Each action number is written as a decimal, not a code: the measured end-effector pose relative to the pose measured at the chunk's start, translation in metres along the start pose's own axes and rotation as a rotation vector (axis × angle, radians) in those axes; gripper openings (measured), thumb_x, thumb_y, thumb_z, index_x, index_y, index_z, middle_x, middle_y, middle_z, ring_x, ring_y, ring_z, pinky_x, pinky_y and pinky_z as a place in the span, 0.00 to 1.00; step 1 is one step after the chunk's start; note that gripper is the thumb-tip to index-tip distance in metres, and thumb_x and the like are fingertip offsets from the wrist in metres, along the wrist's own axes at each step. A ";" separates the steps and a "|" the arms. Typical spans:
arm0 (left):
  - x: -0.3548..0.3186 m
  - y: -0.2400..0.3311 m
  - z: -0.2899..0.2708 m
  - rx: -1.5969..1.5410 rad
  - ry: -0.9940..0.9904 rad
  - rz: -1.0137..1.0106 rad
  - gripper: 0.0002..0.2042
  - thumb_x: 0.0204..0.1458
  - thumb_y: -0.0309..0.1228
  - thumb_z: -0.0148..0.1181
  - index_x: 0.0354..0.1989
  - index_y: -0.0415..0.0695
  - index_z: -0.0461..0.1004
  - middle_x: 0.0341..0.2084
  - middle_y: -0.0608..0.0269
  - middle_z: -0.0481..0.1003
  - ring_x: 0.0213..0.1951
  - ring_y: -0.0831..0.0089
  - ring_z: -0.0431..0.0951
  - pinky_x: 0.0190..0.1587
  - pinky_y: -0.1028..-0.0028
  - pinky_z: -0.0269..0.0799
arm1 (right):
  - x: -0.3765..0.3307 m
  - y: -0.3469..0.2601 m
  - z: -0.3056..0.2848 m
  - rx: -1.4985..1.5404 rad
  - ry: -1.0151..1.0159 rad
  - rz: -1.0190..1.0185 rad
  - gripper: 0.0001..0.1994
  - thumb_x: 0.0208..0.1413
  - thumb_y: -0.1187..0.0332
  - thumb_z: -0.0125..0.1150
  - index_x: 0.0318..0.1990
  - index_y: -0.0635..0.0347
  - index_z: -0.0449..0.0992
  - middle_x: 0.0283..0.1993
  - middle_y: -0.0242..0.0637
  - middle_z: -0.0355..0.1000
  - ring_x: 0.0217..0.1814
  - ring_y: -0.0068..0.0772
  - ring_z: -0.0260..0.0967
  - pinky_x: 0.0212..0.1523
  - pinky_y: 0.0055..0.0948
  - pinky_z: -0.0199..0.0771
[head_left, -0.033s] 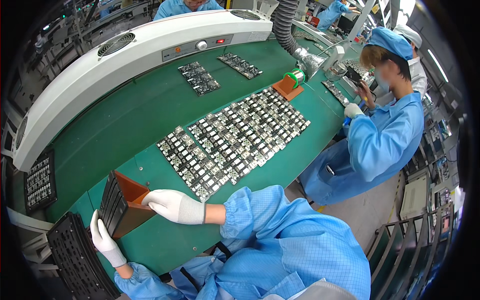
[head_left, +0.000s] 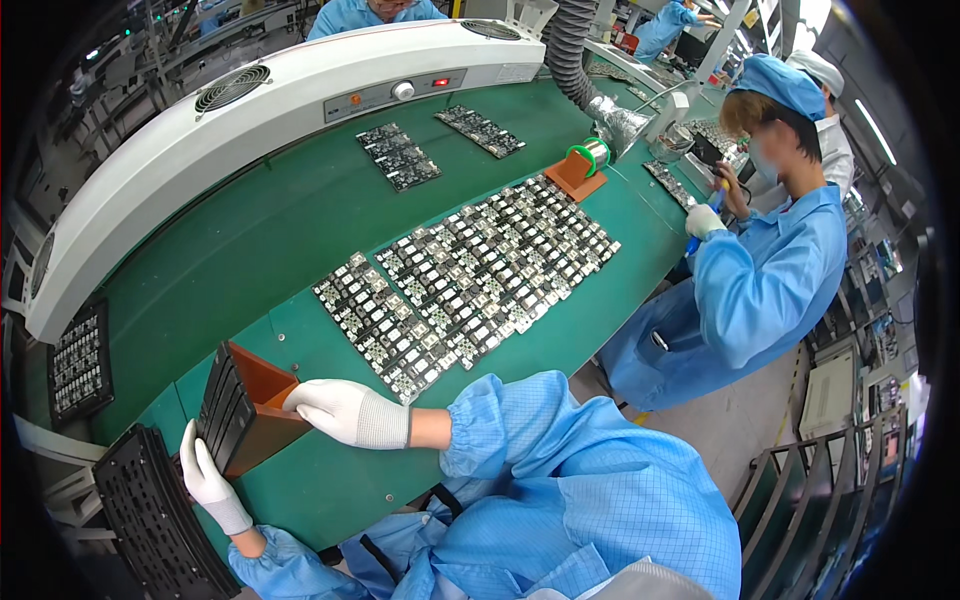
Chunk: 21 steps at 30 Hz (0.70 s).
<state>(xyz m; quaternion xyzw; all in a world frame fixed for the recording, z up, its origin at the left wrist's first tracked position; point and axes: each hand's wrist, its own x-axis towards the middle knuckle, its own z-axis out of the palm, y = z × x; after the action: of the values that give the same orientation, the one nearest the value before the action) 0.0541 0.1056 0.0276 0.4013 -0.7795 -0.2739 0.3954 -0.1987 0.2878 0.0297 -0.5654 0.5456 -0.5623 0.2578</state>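
Observation:
Close to the table's near left end stands a brown angled stand (head_left: pixel 265 430), with a black ribbed panel (head_left: pixel 222 405) upright against its left side. My right hand (head_left: pixel 345 410), in a white knit glove, pinches the stand's right edge. At the panel's outer left side is my gloved left hand (head_left: pixel 212 485), its fingers stretched out and touching the panel near its lower edge. The right hand's fingertips are partly hidden behind the brown edge. Several populated circuit boards (head_left: pixel 500 260) lie in a tight block right of the stand.
A white blower with fans (head_left: pixel 300 100) arches over the table's far side. Two dark boards (head_left: pixel 398 157) lie beneath it. A solder wire spool (head_left: pixel 590 155) sits on a brown holder. Black slotted trays (head_left: pixel 165 520) stand at lower left. A co-worker (head_left: pixel 770 260) sits at right, holding a tool.
My hands, the stand and the panel have stayed put. At the right, the co-worker's hands and blue tool have shifted slightly.

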 end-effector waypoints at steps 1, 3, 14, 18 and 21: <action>0.000 -0.001 0.000 0.004 0.004 0.000 0.18 0.68 0.31 0.47 0.60 0.33 0.72 0.53 0.54 0.77 0.53 0.69 0.77 0.58 0.71 0.70 | 0.000 0.000 0.000 0.012 -0.003 0.004 0.11 0.64 0.68 0.47 0.47 0.62 0.74 0.43 0.46 0.74 0.49 0.48 0.73 0.53 0.41 0.73; 0.001 -0.002 0.000 0.011 0.006 -0.003 0.18 0.68 0.31 0.47 0.60 0.33 0.73 0.53 0.54 0.77 0.53 0.69 0.77 0.58 0.71 0.70 | 0.000 -0.001 0.000 0.000 -0.003 0.004 0.11 0.64 0.68 0.48 0.47 0.62 0.74 0.43 0.45 0.74 0.49 0.48 0.73 0.53 0.41 0.73; 0.000 0.000 -0.001 0.034 0.003 0.004 0.18 0.68 0.31 0.46 0.60 0.33 0.72 0.53 0.54 0.77 0.53 0.68 0.77 0.58 0.71 0.70 | 0.000 -0.002 0.000 0.025 -0.004 0.019 0.10 0.64 0.69 0.48 0.47 0.62 0.74 0.43 0.45 0.74 0.49 0.48 0.73 0.53 0.41 0.73; 0.000 0.001 -0.002 0.006 -0.017 -0.035 0.18 0.67 0.30 0.47 0.59 0.32 0.72 0.56 0.51 0.76 0.57 0.64 0.75 0.62 0.68 0.66 | 0.000 -0.003 -0.001 0.009 -0.010 0.022 0.11 0.64 0.69 0.48 0.47 0.62 0.74 0.43 0.45 0.75 0.49 0.48 0.73 0.53 0.41 0.73; 0.000 0.002 -0.002 0.004 -0.014 -0.036 0.18 0.67 0.30 0.47 0.59 0.32 0.72 0.55 0.51 0.76 0.57 0.63 0.75 0.62 0.68 0.66 | 0.000 -0.003 -0.001 -0.002 -0.012 0.014 0.11 0.64 0.69 0.48 0.47 0.62 0.74 0.43 0.45 0.75 0.49 0.48 0.73 0.53 0.41 0.73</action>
<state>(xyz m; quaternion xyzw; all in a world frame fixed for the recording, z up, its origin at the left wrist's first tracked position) 0.0551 0.1070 0.0304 0.4140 -0.7756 -0.2819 0.3842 -0.1990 0.2888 0.0326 -0.5652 0.5486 -0.5564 0.2646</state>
